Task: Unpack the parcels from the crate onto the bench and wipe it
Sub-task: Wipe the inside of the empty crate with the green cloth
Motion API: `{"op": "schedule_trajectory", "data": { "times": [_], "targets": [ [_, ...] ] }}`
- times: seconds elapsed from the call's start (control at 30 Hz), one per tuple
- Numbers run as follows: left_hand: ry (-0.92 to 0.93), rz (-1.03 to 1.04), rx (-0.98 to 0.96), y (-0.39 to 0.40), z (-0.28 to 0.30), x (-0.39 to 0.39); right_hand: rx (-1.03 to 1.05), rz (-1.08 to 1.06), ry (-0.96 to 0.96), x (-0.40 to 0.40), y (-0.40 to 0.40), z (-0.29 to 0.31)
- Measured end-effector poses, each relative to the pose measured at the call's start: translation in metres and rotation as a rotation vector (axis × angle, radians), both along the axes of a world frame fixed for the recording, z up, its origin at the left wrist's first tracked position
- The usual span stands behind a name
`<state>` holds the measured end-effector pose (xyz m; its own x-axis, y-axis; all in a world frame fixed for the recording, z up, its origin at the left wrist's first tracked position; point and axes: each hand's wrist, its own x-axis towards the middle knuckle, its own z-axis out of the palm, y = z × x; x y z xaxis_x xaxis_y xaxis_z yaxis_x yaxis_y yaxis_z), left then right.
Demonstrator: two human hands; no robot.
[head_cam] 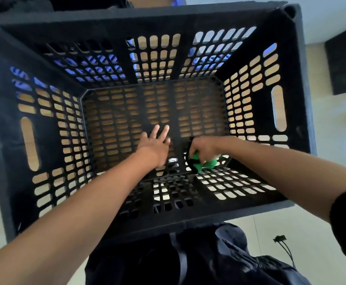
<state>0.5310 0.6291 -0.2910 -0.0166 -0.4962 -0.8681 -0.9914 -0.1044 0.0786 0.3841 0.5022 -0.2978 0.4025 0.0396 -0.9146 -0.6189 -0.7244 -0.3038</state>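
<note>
Crate [7, 120]: a deep black plastic box with slotted walls and floor, seen from straight above; a long handle slot shows in the left wall and another in the right wall. It stands on a light wooden surface that shows through the slots.
Left hand [157, 145]: reaches down inside the crate, near the middle of the floor. Its fingers are spread and straight, pointing away from the person, and it holds nothing. Whether the palm touches the floor cannot be told.
Cloth [205, 163]: a green, bunched rag lying on the crate floor, close to the near wall and right of centre.
Right hand [204, 148]: just right of the left hand, apart from it. Its fingers curl down over the cloth and grip it against the floor.
Clothing [209, 262]: dark fabric below the crate's near rim.
Cable [285, 247]: a dark lead with a plug on the pale floor, lower right.
</note>
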Motion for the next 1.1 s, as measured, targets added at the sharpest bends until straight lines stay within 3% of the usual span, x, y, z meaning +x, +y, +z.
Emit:
{"op": "schedule_trajectory", "data": {
  "times": [0.07, 0.17, 0.23, 0.33, 0.47, 0.67, 0.77, 0.9, 1.1],
  "targets": [
    [0.014, 0.004, -0.002, 0.001, 0.0, 0.001, 0.005, -0.151, -0.018, 0.011, -0.028, 0.013],
    [0.017, 0.007, 0.011, 0.0, 0.0, 0.001, -0.086, -0.537, -0.208, 0.029, -0.081, 0.038],
    [0.028, 0.016, 0.024, -0.001, -0.001, 0.003, -0.248, -0.785, -0.333, 0.04, -0.111, 0.042],
    [0.039, 0.03, 0.031, -0.001, -0.002, 0.004, -0.528, -0.895, -0.395, 0.052, -0.13, 0.029],
    [0.028, 0.038, 0.038, -0.001, -0.002, -0.001, -0.611, -0.702, -0.452, 0.046, -0.099, 0.008],
    [0.012, 0.035, 0.043, -0.003, 0.003, -0.005, -0.656, -0.55, -0.348, 0.023, -0.064, -0.004],
    [0.012, 0.048, 0.079, -0.006, 0.003, -0.007, -0.57, -0.517, -0.291, 0.008, -0.046, -0.003],
    [-0.006, 0.05, 0.11, -0.009, 0.005, -0.006, -0.377, -0.273, -0.124, -0.001, -0.037, 0.001],
    [-0.024, 0.014, 0.124, -0.009, 0.009, -0.009, -0.141, -0.09, 0.076, -0.018, -0.01, 0.0]
  ]
}}
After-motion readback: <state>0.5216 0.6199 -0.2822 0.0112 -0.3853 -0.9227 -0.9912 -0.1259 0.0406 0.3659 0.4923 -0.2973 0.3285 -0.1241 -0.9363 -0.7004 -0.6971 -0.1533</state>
